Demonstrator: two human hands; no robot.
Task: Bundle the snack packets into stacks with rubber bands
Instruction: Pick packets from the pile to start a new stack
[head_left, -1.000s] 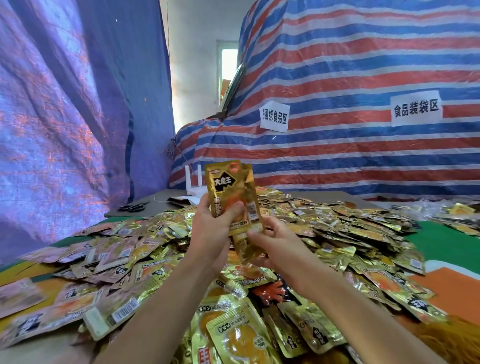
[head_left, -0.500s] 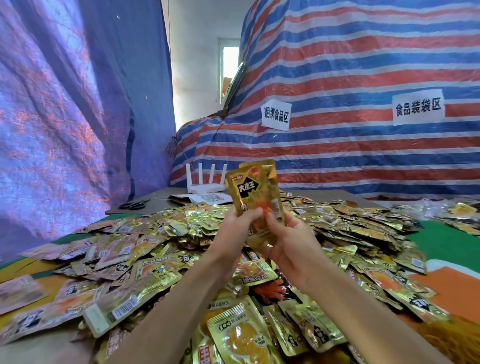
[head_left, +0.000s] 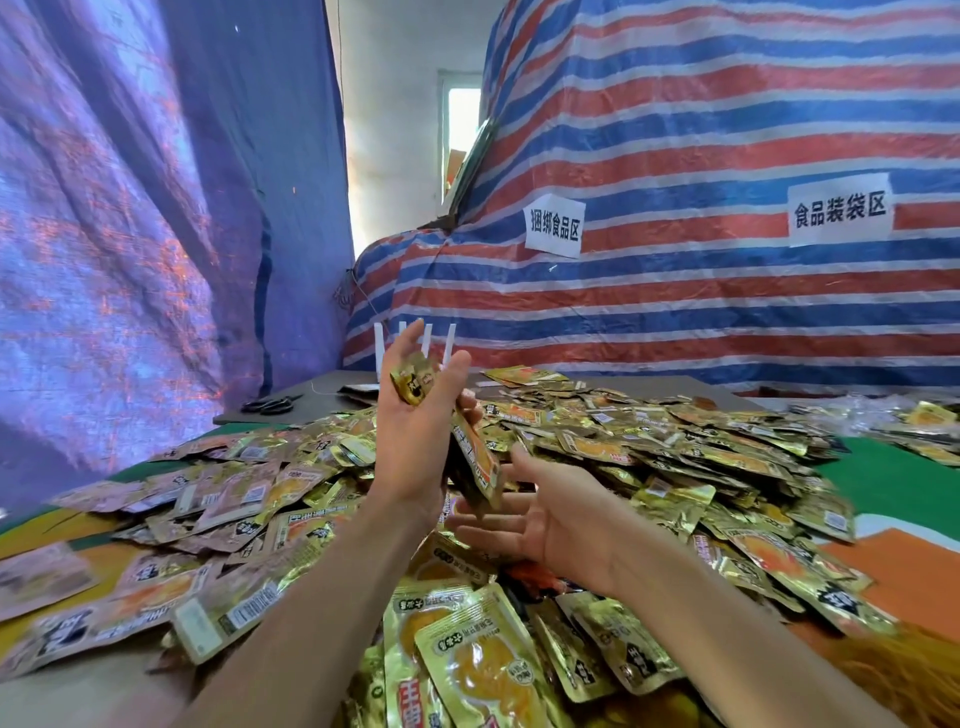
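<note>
Gold foil snack packets (head_left: 467, 670) lie heaped nearest the viewer, covering the table (head_left: 883, 483). Above them the right hand (head_left: 550, 519) is spread, palm up, holding nothing. Just beyond, the raised left hand (head_left: 415, 447) has a few held packets (head_left: 475, 462) against its palm; blur hides whether its fingers pinch them. They look light, thin, slippery and floppy, so are best pinched across the flat middle, edges squared.

Left hand (head_left: 415, 441) is gripping the packet stack (head_left: 477, 465), palm facing back, forearm raised. Right hand (head_left: 556, 525) is hovering just below the packet stack, fingers (head_left: 493, 531) spread.
</note>
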